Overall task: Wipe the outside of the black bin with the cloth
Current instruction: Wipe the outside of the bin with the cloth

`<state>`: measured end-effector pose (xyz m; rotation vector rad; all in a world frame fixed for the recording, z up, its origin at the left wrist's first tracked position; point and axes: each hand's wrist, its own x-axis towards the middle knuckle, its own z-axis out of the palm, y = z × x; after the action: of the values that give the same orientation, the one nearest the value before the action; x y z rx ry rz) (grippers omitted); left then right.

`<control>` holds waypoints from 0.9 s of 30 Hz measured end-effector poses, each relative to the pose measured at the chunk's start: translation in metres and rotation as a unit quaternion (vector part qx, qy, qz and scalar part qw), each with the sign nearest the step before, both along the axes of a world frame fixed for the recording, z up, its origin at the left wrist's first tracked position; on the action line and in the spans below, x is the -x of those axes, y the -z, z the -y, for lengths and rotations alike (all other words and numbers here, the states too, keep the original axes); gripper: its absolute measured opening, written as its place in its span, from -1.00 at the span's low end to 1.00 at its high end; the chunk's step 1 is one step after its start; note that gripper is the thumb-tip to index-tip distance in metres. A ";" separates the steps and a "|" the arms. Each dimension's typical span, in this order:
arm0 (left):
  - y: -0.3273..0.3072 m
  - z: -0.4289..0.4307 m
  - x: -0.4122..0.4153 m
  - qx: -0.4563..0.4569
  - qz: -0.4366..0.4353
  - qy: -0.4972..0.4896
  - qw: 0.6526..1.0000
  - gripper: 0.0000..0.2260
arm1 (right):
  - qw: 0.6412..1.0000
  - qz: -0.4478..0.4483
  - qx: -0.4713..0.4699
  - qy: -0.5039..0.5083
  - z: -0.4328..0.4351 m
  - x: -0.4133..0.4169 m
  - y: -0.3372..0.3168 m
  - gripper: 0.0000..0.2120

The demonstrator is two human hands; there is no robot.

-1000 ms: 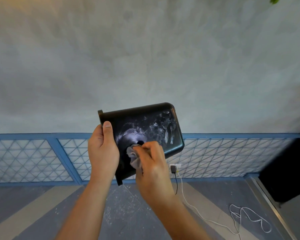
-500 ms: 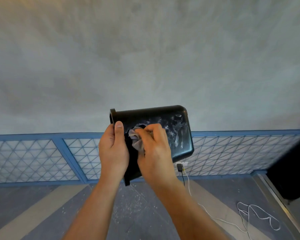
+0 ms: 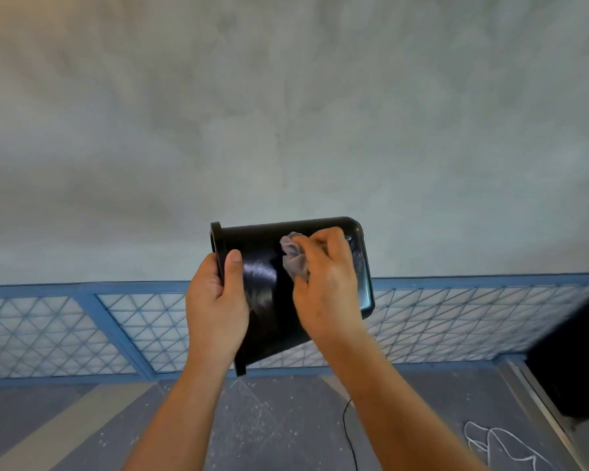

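A glossy black bin (image 3: 262, 294) is held up in the air on its side, rim to the left and base to the right. My left hand (image 3: 216, 305) grips the rim, thumb lying on the outer wall. My right hand (image 3: 327, 283) holds a crumpled grey cloth (image 3: 295, 256) and presses it against the bin's outer wall near the upper right. Wet streaks shine on the wall between the two hands.
Behind the bin rise a grey plaster wall (image 3: 286, 113) and a blue-framed lattice panel (image 3: 65, 331). A dark object (image 3: 578, 362) stands at the right edge. White cord (image 3: 500, 443) and a thin black cable (image 3: 349, 433) lie on the grey floor.
My right hand has slid the cloth from the middle of the bin wall up and to the right, towards the base. The white smears have largely gone. The bin has shifted slightly right.
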<state>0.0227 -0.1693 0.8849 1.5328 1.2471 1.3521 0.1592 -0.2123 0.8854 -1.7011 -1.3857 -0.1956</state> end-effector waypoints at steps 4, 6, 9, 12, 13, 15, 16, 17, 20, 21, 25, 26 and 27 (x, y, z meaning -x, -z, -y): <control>-0.008 -0.008 -0.022 -0.019 0.005 -0.020 1.000 -0.77 | 0.999 0.030 -0.005 -0.036 0.021 -0.010 0.016 -0.66; -0.009 -0.011 -0.031 -0.023 0.004 -0.031 0.999 -0.78 | 0.996 0.039 0.008 -0.080 0.015 -0.012 0.015 -0.62; -0.008 -0.013 -0.041 -0.027 -0.002 -0.045 0.999 -0.77 | 0.998 0.018 0.011 -0.061 -0.014 -0.042 -0.004 -0.55; -0.012 -0.012 -0.047 -0.024 -0.010 -0.053 0.998 -0.77 | 0.999 -0.017 0.020 -0.025 -0.020 -0.072 -0.001 -0.54; -0.013 -0.013 -0.049 -0.024 -0.013 -0.056 0.998 -0.77 | 0.999 -0.018 0.018 -0.035 -0.015 -0.073 0.006 -0.55; -0.012 -0.015 -0.054 -0.023 -0.010 -0.056 0.998 -0.77 | 0.997 -0.001 0.021 -0.073 0.002 -0.062 0.021 -0.57; -0.010 -0.017 -0.057 -0.024 -0.007 -0.054 0.998 -0.77 | 0.996 0.009 0.020 -0.088 0.006 -0.056 0.026 -0.58; -0.009 -0.018 -0.058 -0.023 -0.005 -0.052 0.998 -0.77 | 0.995 0.011 0.016 -0.097 0.004 -0.052 0.026 -0.60; -0.009 -0.023 -0.060 -0.019 -0.004 -0.052 0.998 -0.77 | 0.997 -0.020 0.000 -0.077 -0.020 -0.066 0.011 -0.59; -0.010 -0.024 -0.060 -0.020 -0.001 -0.053 0.998 -0.76 | 0.998 -0.031 -0.003 -0.062 -0.028 -0.077 0.006 -0.58; -0.014 -0.030 -0.062 -0.022 0.011 -0.050 0.998 -0.70 | 0.999 -0.023 -0.004 -0.038 -0.030 -0.097 0.016 -0.55; -0.014 -0.033 -0.062 -0.022 0.011 -0.049 0.998 -0.69 | 0.998 -0.012 0.004 -0.055 -0.025 -0.090 0.022 -0.56; -0.013 -0.034 -0.063 -0.024 0.013 -0.048 0.998 -0.68 | 0.997 0.003 0.012 -0.074 -0.018 -0.081 0.024 -0.56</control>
<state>0.0857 -0.1351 0.8981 1.4999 1.2956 1.4678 0.2397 -0.1940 0.8617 -1.6112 -1.5167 -0.1003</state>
